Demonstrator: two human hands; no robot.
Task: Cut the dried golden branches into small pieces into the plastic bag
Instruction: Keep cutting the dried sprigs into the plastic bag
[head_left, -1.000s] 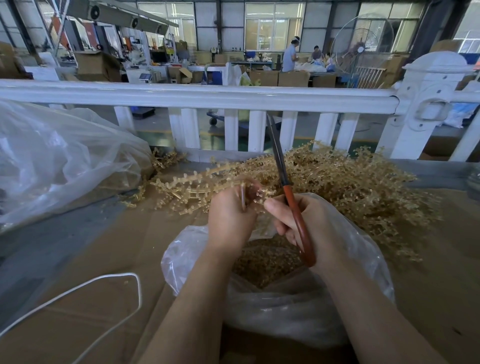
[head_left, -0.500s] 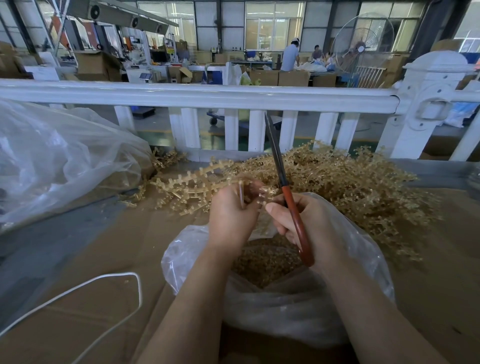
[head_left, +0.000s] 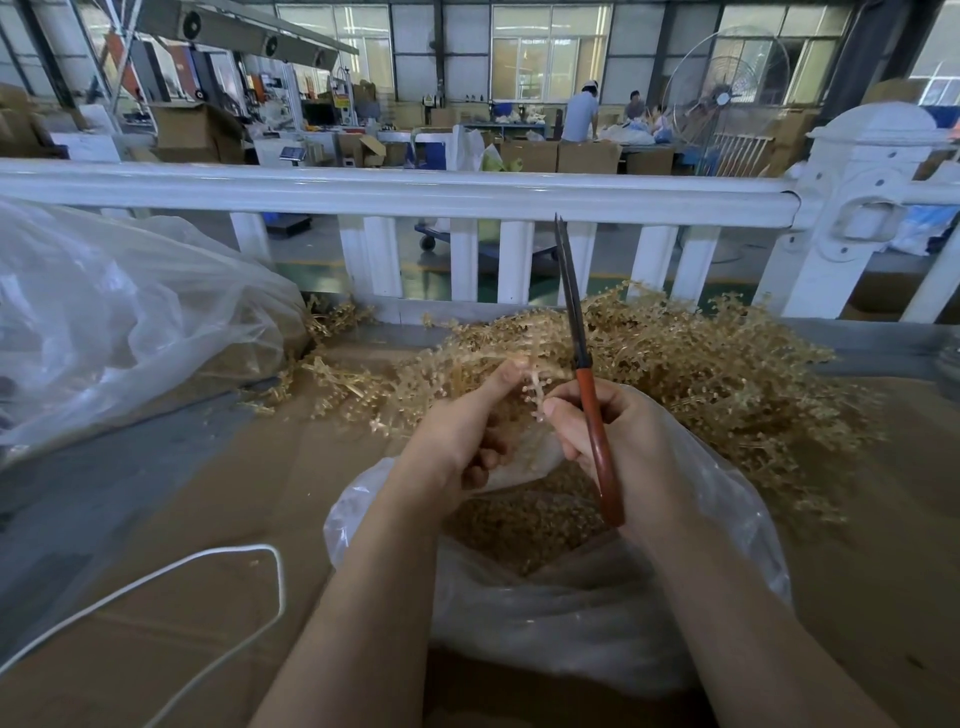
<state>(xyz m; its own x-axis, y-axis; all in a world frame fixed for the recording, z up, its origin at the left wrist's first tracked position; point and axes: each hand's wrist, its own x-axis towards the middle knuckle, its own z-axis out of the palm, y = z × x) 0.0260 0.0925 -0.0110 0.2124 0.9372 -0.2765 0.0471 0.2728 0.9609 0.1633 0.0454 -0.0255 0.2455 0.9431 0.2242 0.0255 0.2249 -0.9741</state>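
Since 0.5 s ago, left hand (head_left: 457, 436) has loosened: index finger now extended up to a short golden sprig (head_left: 535, 389), other fingers curled loosely over the bag mouth. Cannot tell whether it actually pinches the sprig or only touches it. Right hand (head_left: 618, 441) unchanged in position, thumb tip against the sprig's lower end.

Landmark: clear plastic bag (head_left: 571, 613), open, on the cardboard-covered table (head_left: 208, 597).
- Scissors (head_left: 587, 384): red handle gripped in right hand above the bag; blades together, pointing up and away toward the white railing (head_left: 395, 189).
- Cut golden pieces (head_left: 519, 519): inside the bag, under both hands.
- Uncut golden branches (head_left: 717, 374): heaped just behind the bag, spreading right.
- Large crumpled plastic sheet (head_left: 119, 317): well left of the bag.
- White cord (head_left: 218, 566): looped left of the bag, near side.
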